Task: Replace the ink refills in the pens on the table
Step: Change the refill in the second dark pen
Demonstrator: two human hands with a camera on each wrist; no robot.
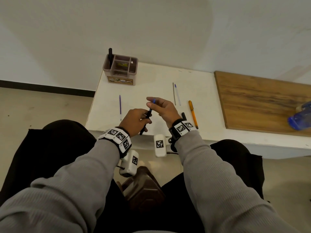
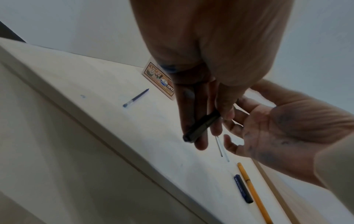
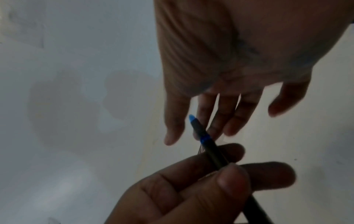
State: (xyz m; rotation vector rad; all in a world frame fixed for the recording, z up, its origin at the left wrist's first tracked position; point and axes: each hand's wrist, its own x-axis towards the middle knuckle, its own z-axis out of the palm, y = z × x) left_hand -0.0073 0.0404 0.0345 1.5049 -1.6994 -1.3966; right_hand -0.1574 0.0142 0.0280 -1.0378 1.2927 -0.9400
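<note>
My left hand (image 1: 136, 121) grips a black pen (image 1: 146, 121) by its barrel, just above the near edge of the white table (image 1: 151, 78). The pen's blue tip (image 3: 191, 118) points up between the thumb and fingers of my right hand (image 1: 161, 108). Those fingers (image 3: 226, 112) hang loosely around the tip with a gap showing, holding nothing. A blue refill (image 1: 120, 106) lies on the table to the left. A dark refill (image 1: 174, 94) and a clear one (image 1: 177, 95) lie side by side to the right.
A yellow pen (image 1: 193, 114) and a dark pen cap (image 2: 242, 188) lie by my right wrist. A brown desk organiser (image 1: 120, 69) stands at the table's far left corner. A wooden board (image 1: 262, 101) with a blue bottle (image 1: 299, 116) lies at the right.
</note>
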